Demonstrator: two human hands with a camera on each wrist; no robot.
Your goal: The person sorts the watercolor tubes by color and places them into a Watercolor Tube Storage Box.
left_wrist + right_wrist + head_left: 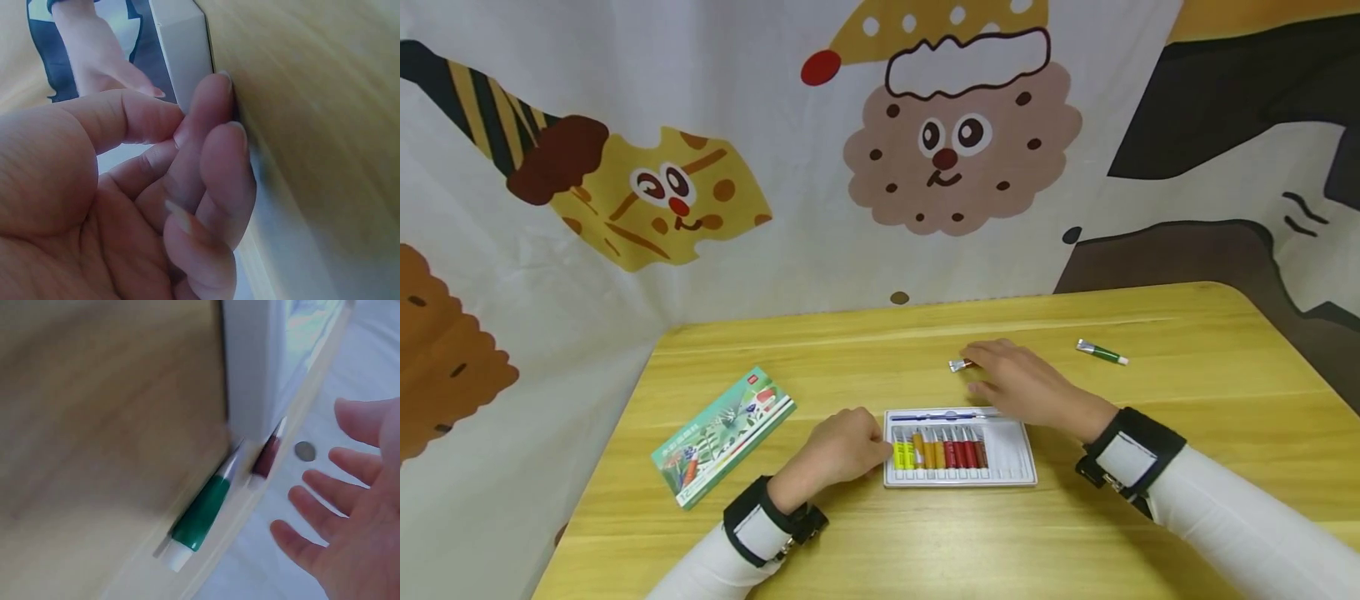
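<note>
White plastic forms a shallow tray [1011,454] that lies flat on a wood-grain bench [970,542], in front of a person in white sleeves. The left hand [842,446] is mostly closed, at the tray's left side: thumb and forefinger pinch its edge, while the other fingers curl loosely. The right hand [1026,383] is wide open – fingers apart, thumb held away – and has hold of nothing; it hovers beyond the tray's far edge, just over a dark red paint tube [958,365] lying on the bench, its silver end poking out to the left of the fingers.

Inside the tray, small tubes stand side by side in a row, caps toward the person: yellow tubes [903,455] at the left, then ochre and orange, then red tubes [960,454], and a brown one last. A blue-handled brush [932,417] lies along the far side. A green tube [1102,352] with a white cap lies well to the right, and a mint-green illustrated box [722,437] sits at an angle on the left. Behind hangs a pale cloth [805,250] printed with cartoon biscuits.
</note>
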